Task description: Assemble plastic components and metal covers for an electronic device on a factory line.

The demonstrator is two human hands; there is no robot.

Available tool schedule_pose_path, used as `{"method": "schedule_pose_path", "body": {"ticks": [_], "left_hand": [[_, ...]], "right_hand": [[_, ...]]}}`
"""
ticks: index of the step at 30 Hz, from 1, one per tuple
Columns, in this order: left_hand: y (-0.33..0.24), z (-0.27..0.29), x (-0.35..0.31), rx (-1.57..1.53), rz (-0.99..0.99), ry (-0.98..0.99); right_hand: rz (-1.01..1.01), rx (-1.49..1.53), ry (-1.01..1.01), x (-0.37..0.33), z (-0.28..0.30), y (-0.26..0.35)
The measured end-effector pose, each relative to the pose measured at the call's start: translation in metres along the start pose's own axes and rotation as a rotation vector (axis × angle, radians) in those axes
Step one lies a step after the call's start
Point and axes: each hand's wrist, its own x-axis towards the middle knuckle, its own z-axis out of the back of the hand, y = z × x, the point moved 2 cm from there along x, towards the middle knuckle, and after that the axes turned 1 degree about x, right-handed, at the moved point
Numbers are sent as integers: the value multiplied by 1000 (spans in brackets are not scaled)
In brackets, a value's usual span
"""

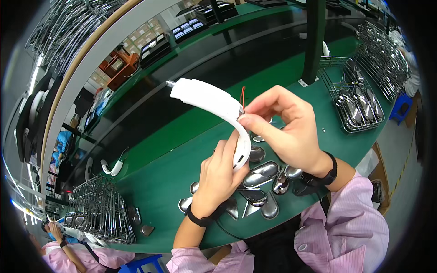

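My left hand (216, 175) is wrapped round the narrow, bent end of a white curved plastic housing (207, 98), holding it up above the table. A threaded metal end (170, 83) sticks out of the housing's far left tip. Where the thick part meets the thin one, a loop of red wire (243, 94) stands up. Right there, the thumb and forefinger of my right hand (291, 129) are pinched together against the housing. Whatever they grip is too small to make out. Several shiny drop-shaped covers (266, 170) lie scattered on the green table below my hands.
A wire rack (102, 211) stands at left, another with shiny covers (359, 107) at right. A second white curved piece (112, 168) lies beyond the left rack. A dark conveyor belt (154, 102) runs behind, past a green post (314, 43). A co-worker's hand (55, 232) shows lower left.
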Motion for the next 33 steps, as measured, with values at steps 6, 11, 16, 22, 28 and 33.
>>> {"method": "schedule_pose_path", "body": {"ticks": [6, 11, 16, 22, 28, 33], "left_hand": [[2, 6, 3, -44, 9, -77], [1, 4, 5, -29, -19, -51], [-3, 2, 4, -15, -6, -42], [1, 5, 3, -15, 3, -78], [-3, 3, 4, -9, 0, -30], [4, 2, 1, -90, 11, -94]], "right_hand": [[126, -199, 82, 13, 11, 1], [-24, -73, 132, 10, 12, 6], [121, -122, 51, 5, 3, -1], [66, -158, 98, 9, 8, 1], [103, -107, 55, 9, 6, -2], [74, -133, 89, 12, 11, 2]]}}
